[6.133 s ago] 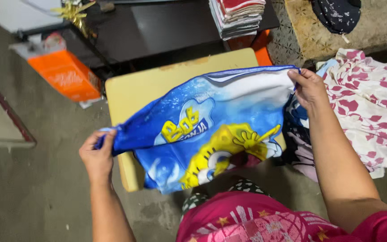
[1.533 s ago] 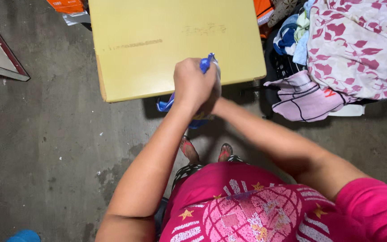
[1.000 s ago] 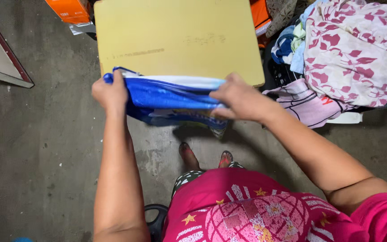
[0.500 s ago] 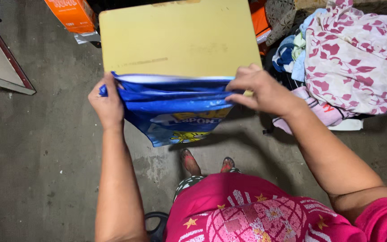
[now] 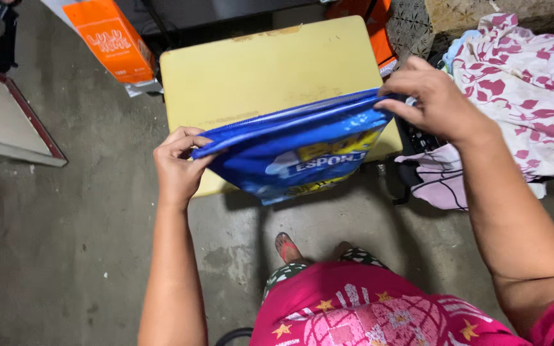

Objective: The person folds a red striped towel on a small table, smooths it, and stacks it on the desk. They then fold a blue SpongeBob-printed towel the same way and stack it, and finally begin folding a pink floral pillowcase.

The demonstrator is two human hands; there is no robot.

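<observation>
Both hands, left hand [image 5: 177, 168] and right hand [image 5: 436, 96], are pinching the folded blue printed cloth [image 5: 296, 150] taut above the yellow table [image 5: 258, 70].

Glossy blue cloth [image 5: 290, 144], matt yellow tabletop [image 5: 258, 70], rough concrete floor [image 5: 78, 218].

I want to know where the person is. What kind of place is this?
Probably a home laundry or storage corner. There is a bare concrete floor, a low yellow table, and a heap of flowered clothes beside it, while both hands hold up a folded blue cloth.
</observation>
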